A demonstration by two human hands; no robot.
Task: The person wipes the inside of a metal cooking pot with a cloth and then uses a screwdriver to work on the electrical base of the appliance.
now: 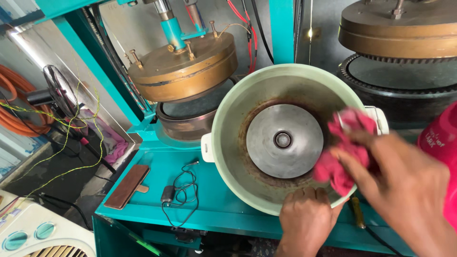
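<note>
Hands share the job: left hand (pixel 304 216) grips the near rim of the tilted, rigid, likely hefty pale-green cooker pot (pixel 228 123) on the teal surface (pixel 214 200), right hand (pixel 404 185) closed on a soft pink rag (pixel 345 147) inside it.

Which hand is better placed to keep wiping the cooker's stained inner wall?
Right. The right hand already presses the pink cloth against the inside of the cooker. The left hand grips the near rim, steadying it.

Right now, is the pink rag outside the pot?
No, the right hand presses the pink rag against the inner wall of the pot.
</note>
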